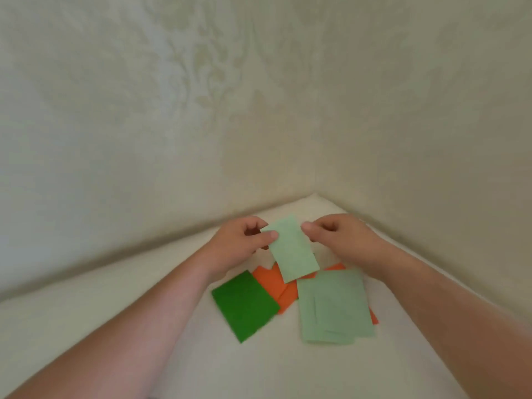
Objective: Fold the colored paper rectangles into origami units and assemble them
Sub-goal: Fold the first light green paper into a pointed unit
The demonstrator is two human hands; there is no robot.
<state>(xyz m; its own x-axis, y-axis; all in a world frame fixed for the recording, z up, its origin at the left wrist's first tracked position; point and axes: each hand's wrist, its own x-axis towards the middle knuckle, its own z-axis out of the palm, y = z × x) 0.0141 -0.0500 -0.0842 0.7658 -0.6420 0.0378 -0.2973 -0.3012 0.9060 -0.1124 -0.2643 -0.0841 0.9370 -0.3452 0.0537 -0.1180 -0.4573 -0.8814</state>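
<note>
A pale green paper rectangle [292, 249] is held up above the table, tilted. My left hand [239, 243] pinches its upper left edge with the thumb on top. My right hand [342, 237] pinches its upper right edge. Below it on the table lie a dark green rectangle [244, 305] at the left, orange paper [277, 286] in the middle, and a stack of pale green rectangles [334, 305] at the right, which partly covers more orange paper.
The white table [115, 312] runs into a corner between two walls with pale patterned wallpaper [172, 110]. The papers lie close to that corner.
</note>
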